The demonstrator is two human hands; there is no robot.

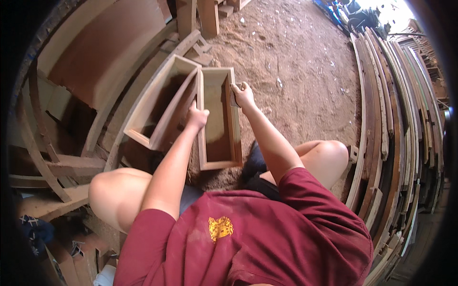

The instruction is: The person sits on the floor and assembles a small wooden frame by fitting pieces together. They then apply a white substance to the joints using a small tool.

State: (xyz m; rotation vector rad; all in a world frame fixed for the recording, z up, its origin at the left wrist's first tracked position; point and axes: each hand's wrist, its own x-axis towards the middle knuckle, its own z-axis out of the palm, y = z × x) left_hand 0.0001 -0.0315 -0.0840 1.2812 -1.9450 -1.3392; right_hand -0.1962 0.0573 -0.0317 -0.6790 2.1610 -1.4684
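Two long, open wooden boxes, like drawers, are between my knees. My left hand (196, 116) is closed on the left wall of the right-hand wooden box (202, 143), whose open side faces me. At that box's outer right wall, my right hand (244, 94) is closed on a small greyish folded sheet (233, 99), pressed near the top edge. The fingers hide most of the sheet, so its kind is unclear. The other wooden box (151, 97) lies tilted to the left, its upper end next to the first box.
Curved stacks of long planks (381, 124) line the right side. At the left are wooden frames (71, 167) and a large brown panel (109, 57). Wooden posts (208, 19) rise at the far side. Sandy, dusty ground (296, 62) stretches ahead, with small white scraps on it.
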